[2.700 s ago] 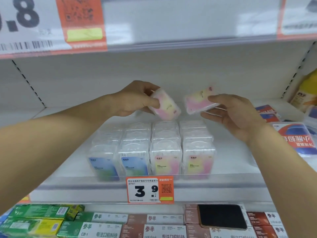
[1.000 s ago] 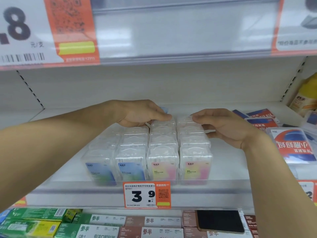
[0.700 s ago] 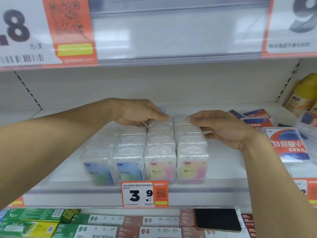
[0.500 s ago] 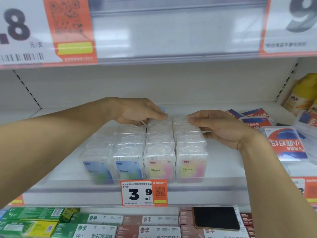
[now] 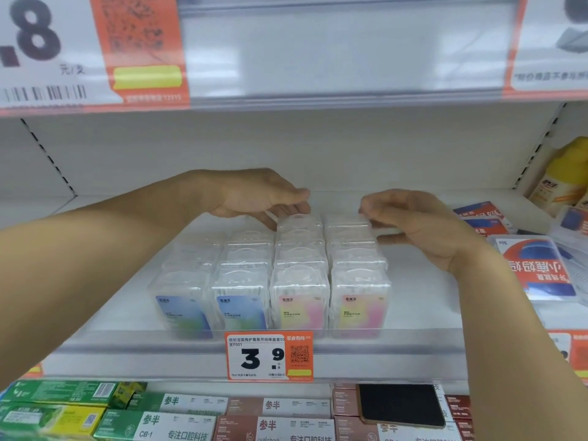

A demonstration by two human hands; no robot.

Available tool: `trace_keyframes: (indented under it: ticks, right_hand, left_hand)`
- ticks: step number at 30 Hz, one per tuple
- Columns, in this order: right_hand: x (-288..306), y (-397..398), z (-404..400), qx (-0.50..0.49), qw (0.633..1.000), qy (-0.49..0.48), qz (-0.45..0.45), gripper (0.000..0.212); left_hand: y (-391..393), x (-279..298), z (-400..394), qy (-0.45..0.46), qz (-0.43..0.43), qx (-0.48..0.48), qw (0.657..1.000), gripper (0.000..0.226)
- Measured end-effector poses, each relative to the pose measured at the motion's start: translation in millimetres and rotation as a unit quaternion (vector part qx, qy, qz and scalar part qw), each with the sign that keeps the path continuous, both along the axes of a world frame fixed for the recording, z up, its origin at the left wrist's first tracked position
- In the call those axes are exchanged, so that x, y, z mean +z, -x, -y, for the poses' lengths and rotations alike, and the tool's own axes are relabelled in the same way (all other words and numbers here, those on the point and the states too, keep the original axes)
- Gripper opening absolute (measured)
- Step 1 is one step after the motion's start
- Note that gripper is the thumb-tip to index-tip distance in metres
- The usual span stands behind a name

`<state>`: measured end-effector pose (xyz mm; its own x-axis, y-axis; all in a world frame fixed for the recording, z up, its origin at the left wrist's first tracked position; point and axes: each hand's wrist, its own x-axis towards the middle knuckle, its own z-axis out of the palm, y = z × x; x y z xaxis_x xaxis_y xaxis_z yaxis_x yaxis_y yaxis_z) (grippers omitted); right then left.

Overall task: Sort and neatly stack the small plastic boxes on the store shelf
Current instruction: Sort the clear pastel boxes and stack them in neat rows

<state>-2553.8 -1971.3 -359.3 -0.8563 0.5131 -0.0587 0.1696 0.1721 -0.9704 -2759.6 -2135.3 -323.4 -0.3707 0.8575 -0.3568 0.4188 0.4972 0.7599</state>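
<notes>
The small plastic boxes (image 5: 270, 281) stood in four rows near the shelf (image 5: 420, 300) front edge. The left hand (image 5: 254, 198) and the right hand (image 5: 413, 224) hovered over the rearmost boxes, fingers loosely curled, pinching nothing I could make out.

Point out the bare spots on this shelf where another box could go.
Bare shelf lies between the pink boxes and the red packs, left of the blue boxes, and behind the rows toward the back wall. The right end is crowded with packs and a yellow bottle.
</notes>
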Motion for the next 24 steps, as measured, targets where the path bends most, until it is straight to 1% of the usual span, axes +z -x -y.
trace_keyframes:
  ticks: [2,3,5,6,8,10,12,14,16,17,19,20,21,22,24]
  right_hand:
    - [7,0,3,-0.077,0.994,-0.041,-0.063,0.027]
    - [12,1,4,-0.098,0.989,-0.074,-0.082,0.019]
    - [22,8,8,-0.096,0.980,-0.155,-0.077,0.013]
    - [28,14,9,-0.080,0.977,-0.192,-0.051,0.013]
    - [43,34,11,-0.032,0.965,-0.257,0.042,0.017]
    - [53,63,11,0.014,0.935,-0.324,0.142,0.022]
    - [53,98,11,0.052,0.906,-0.374,0.188,0.023]
    - [44,133,12,0.083,0.888,-0.395,0.220,0.031]
    - [35,159,11,0.117,0.870,-0.395,0.272,0.054]
    - [30,168,9,0.131,0.866,-0.378,0.300,0.068]
    - [22,178,5,0.146,0.857,-0.346,0.353,0.092]
    - [20,181,4,0.149,0.848,-0.344,0.375,0.100]
    - [18,183,4,0.146,0.843,-0.344,0.386,0.102]
    - [18,184,5,0.139,0.843,-0.343,0.390,0.099]
    - [19,183,8,0.131,0.848,-0.338,0.387,0.080]
  left_hand:
    - [12,6,6,-0.058,-0.034,0.049,0.997,0.037]
    - [19,8,10,-0.085,-0.057,0.080,0.992,0.033]
    - [36,4,17,-0.110,-0.130,0.132,0.977,0.024]
    - [45,-1,19,-0.109,-0.178,0.147,0.967,0.020]
    - [61,-14,23,-0.089,-0.281,0.148,0.944,0.018]
    - [76,-26,22,-0.050,-0.346,0.128,0.928,0.026]
    - [86,-35,24,0.000,-0.355,0.117,0.927,0.042]
    - [92,-44,29,0.046,-0.369,0.076,0.925,0.048]
    - [95,-52,37,0.071,-0.376,0.036,0.923,0.050]
    - [97,-54,41,0.071,-0.377,0.033,0.923,0.054]
    - [101,-57,49,0.064,-0.382,0.059,0.920,0.064]
    - [102,-57,53,0.068,-0.380,0.073,0.919,0.067]
    - [104,-58,56,0.073,-0.370,0.083,0.922,0.068]
    - [105,-59,58,0.073,-0.355,0.091,0.928,0.068]
    - [106,-62,62,0.052,-0.316,0.123,0.939,0.064]
